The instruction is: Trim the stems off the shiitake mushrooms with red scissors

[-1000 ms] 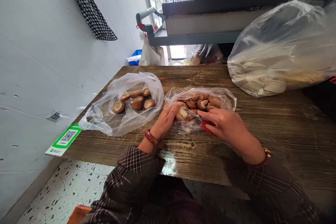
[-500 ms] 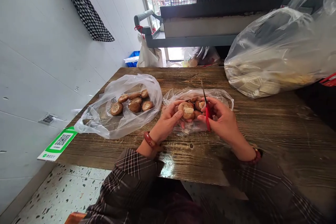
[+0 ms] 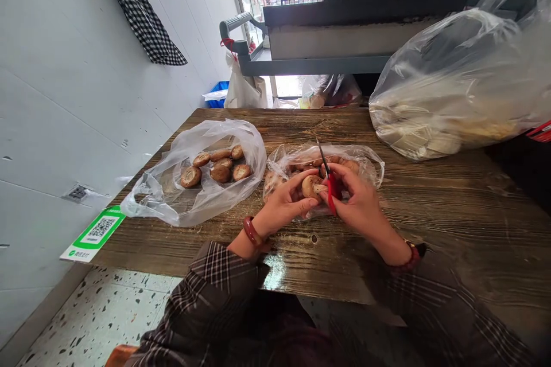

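Between the fingers of my left hand [image 3: 286,199] is a brown mushroom [image 3: 310,187], its pale stem turned toward my right hand [image 3: 359,198]. That hand is closed round scissors with red handles [image 3: 332,192], whose dark blades point up and away; its fingertips are close to the stem. Behind and beneath both hands lies a clear plastic bag [image 3: 372,163] with more mushrooms [image 3: 346,164] in it, partly covered by my fingers. Off to the left, an opened white plastic bag [image 3: 189,215] holds several mushrooms [image 3: 220,174], some with undersides up.
A large clear bag of pale contents [image 3: 430,132] sits at the wooden table's [image 3: 430,206] right rear. A green QR-code card [image 3: 97,232] lies at the left edge by the wall. A grey cart [image 3: 318,66] stands beyond the table.
My hands have come closer together. The mushroom in my left hand has turned from its flat face to its stem side, and the scissors have shifted left and nearer to it.
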`<action>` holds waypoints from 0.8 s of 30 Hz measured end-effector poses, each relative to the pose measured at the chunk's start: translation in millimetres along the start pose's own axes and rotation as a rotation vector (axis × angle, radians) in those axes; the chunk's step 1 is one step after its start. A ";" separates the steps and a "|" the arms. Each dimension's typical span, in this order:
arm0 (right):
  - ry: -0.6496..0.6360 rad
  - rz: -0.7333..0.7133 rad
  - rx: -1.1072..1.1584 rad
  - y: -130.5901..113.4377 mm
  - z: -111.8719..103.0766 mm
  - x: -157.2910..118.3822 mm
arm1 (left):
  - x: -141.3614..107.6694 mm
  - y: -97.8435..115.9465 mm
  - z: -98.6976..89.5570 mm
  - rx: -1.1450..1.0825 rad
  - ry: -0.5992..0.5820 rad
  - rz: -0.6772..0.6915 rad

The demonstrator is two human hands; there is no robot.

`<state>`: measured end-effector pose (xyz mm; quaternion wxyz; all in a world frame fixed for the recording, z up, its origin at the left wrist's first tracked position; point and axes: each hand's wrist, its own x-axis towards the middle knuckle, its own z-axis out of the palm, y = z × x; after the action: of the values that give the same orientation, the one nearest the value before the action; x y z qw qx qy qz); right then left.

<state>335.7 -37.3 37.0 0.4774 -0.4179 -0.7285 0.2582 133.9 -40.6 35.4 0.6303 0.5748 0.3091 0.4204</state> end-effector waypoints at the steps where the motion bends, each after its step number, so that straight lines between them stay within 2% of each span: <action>1: -0.009 0.023 0.022 0.5 0.4 -0.2 | 0.1 0.6 0.2 0.030 -0.001 0.000; 4: -0.031 0.110 0.130 2.0 1.6 -0.1 | 0.3 2.0 0.8 0.163 0.023 0.062; 10: -0.034 0.379 0.433 1.2 5.3 3.0 | -2.0 1.4 3.6 0.631 0.112 0.274; 14: -0.021 0.503 0.562 -3.9 4.7 3.5 | -2.7 -0.4 4.1 0.741 0.105 0.342; 18: -0.010 0.536 0.688 -7.9 -4.9 5.5 | -1.5 -0.9 -1.6 0.660 0.122 0.295; 21: 0.118 0.486 0.678 -5.4 -12.5 9.5 | -1.7 0.1 -4.4 0.397 0.092 0.179; 24: 0.235 0.444 0.541 3.4 -14.9 12.3 | -2.9 1.8 -3.3 0.097 0.028 0.089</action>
<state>348.1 -25.3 46.4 0.5834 -0.4513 -0.4656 0.4891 129.4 -41.7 36.4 0.5780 0.6120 0.3120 0.4405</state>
